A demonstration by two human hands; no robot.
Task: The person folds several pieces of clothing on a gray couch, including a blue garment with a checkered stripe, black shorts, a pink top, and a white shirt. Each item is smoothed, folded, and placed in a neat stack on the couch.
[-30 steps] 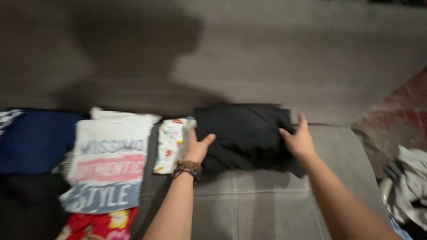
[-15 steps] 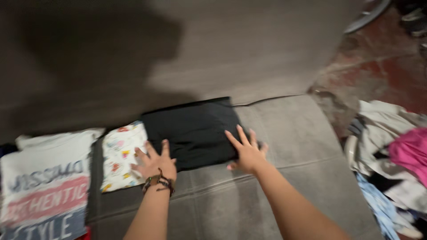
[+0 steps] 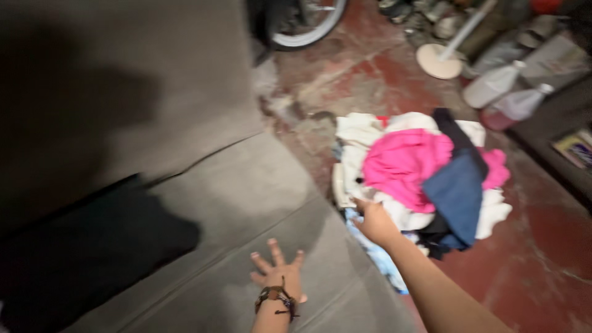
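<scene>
Head view: right hand (image 3: 374, 223) reaches the laundry pile's (image 3: 425, 172) near edge, grip unclear, left hand (image 3: 280, 277) splayed flat on the sofa cushion (image 3: 259, 203) beside it — picking the next garment needs a firm pinch.

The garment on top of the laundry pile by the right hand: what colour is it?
Bright pink garment, with a dark blue piece lying partly over it; seen in the head view.

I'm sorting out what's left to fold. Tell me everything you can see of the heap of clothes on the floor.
The loose heap of crumpled clothes lies on the worn red floor beside the grey couch seat: white pieces underneath, a bright pink garment and a dark blue one on top, light blue cloth at its near edge. The right hand reaches its edge.
</scene>
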